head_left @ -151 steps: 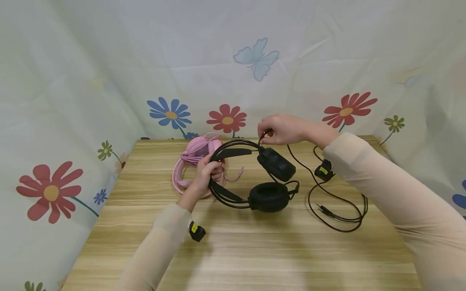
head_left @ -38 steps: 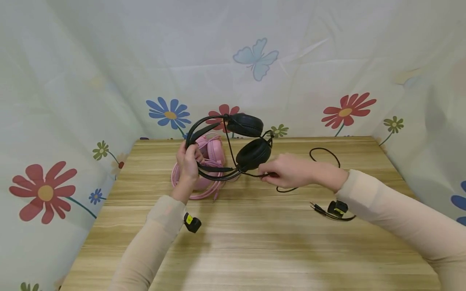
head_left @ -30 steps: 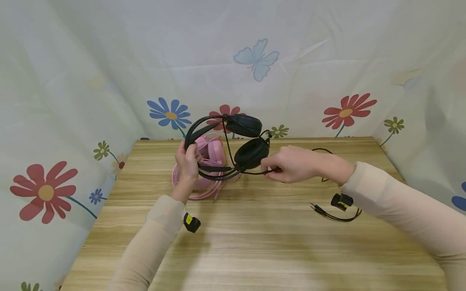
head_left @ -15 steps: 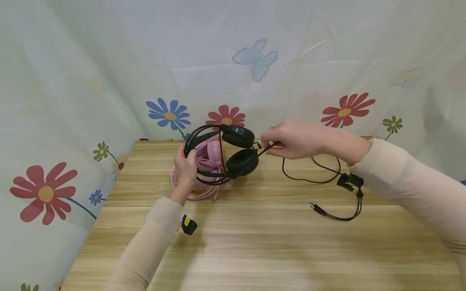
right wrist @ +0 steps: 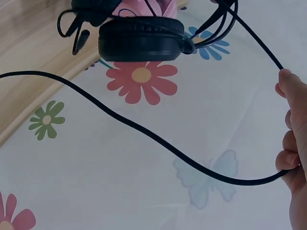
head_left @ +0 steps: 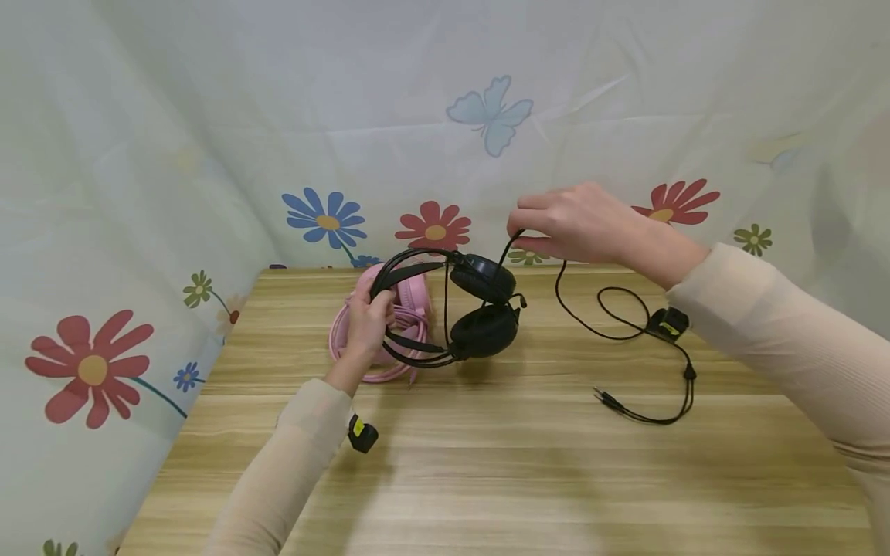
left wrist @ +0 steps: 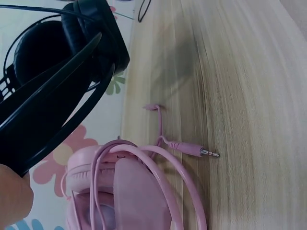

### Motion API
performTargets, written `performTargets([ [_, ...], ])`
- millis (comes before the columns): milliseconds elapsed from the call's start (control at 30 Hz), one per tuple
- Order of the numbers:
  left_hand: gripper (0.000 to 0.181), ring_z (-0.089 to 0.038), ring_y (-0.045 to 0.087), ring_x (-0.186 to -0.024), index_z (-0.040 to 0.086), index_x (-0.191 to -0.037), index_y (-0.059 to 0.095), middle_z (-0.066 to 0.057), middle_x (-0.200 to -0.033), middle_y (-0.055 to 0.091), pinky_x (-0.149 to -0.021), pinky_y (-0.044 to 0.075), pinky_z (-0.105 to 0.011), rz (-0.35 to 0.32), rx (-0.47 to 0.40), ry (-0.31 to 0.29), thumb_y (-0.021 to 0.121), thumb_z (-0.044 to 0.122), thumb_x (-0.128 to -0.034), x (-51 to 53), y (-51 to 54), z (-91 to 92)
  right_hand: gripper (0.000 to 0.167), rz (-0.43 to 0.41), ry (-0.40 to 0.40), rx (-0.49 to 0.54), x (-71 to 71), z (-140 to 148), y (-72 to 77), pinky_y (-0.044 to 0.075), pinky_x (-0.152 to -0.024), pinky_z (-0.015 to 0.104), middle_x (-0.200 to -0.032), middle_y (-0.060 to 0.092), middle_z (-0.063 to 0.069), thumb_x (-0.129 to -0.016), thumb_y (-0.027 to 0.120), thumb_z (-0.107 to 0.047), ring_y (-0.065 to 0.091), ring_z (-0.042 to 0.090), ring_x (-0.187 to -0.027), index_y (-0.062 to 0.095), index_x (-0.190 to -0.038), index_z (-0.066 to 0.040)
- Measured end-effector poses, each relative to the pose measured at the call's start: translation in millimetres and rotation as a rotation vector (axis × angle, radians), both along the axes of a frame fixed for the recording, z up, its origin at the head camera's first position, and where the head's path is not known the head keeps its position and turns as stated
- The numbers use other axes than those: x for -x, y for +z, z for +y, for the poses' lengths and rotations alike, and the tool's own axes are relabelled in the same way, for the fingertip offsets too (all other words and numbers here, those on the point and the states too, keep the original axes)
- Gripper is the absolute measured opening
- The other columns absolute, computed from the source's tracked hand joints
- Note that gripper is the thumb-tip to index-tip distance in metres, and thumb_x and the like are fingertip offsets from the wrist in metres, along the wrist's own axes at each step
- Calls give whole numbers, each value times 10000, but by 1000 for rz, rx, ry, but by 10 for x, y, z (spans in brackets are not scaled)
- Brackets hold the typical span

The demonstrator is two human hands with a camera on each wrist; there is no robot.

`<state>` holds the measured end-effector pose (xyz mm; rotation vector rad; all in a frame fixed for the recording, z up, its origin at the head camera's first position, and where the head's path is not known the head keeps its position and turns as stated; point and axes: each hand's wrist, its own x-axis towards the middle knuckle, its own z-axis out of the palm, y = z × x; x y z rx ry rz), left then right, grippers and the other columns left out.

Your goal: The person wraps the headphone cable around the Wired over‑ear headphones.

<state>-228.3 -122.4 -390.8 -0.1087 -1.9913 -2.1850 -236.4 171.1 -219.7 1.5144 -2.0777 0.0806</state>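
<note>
My left hand grips the headband of a black headset, holding it up above the table with the ear cups to the right. A small microphone boom sticks out by the cups. Up and to the right, my right hand pinches the headset's black cable. In the right wrist view the cable also shows at the left wrist view's top edge; one stretch runs from the fingers to the headset, another hangs in a curve. Behind the left hand lies a pink headset with its cord coiled on it.
The black cable's far part loops on the wooden table at the right, ending in two jack plugs. A pink jack plug lies beside the pink headset. A flower-print cloth stands behind the table.
The left hand has brought the black headset down from its raised position, then slightly right. The right hand, still pinching the cable, has risen toward the back, lifting more cable.
</note>
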Motion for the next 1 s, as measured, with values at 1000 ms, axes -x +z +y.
performTargets([
  [1000, 108, -45, 234, -417, 10, -832, 440, 46, -524, 269, -402, 197, -176, 17, -255, -553, 340, 3, -791, -229, 93, 128, 106, -153, -152, -41, 383, 128, -264, 307, -403, 238, -699, 532, -23, -800, 691, -243, 463, 94, -483, 642, -841, -158],
])
